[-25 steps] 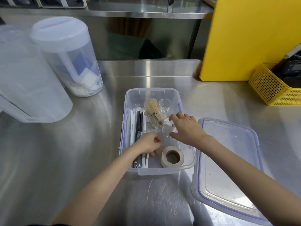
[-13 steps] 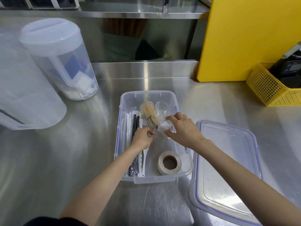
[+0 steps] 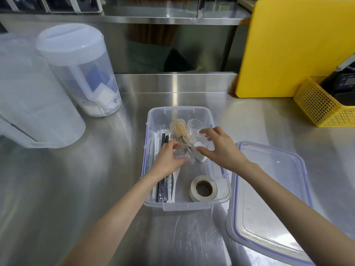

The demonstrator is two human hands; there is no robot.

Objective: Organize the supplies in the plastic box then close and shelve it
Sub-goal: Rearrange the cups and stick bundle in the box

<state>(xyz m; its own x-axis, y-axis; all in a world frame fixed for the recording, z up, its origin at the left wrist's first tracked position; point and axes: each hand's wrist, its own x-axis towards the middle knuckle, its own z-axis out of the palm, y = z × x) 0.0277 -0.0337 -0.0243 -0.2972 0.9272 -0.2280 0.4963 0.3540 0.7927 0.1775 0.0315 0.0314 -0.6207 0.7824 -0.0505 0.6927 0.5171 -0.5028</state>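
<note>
A clear plastic box (image 3: 184,205) stands open on the steel counter. Its lid (image 3: 269,204) lies flat to the right. Inside, black and white wrapped utensils (image 3: 165,189) lie along the left wall, a roll of paper tape (image 3: 203,188) sits at the near right, and a small clear cup (image 3: 194,124) stands at the far end. My left hand (image 3: 169,160) grips the clear bottom of a pack of toothpicks (image 3: 179,129) in the box's middle. My right hand (image 3: 219,148) hovers beside it with fingers spread, over a small white piece (image 3: 200,159).
Two large translucent pitchers (image 3: 78,70) stand at the left. A yellow cutting board (image 3: 295,47) leans against the back right, with a yellow mesh basket (image 3: 322,104) holding a dark device beside it. A steel shelf edge (image 3: 172,20) runs along the back.
My left hand has moved from the box floor up to the toothpick pack and closed on its base. My right hand has opened its fingers near it.
</note>
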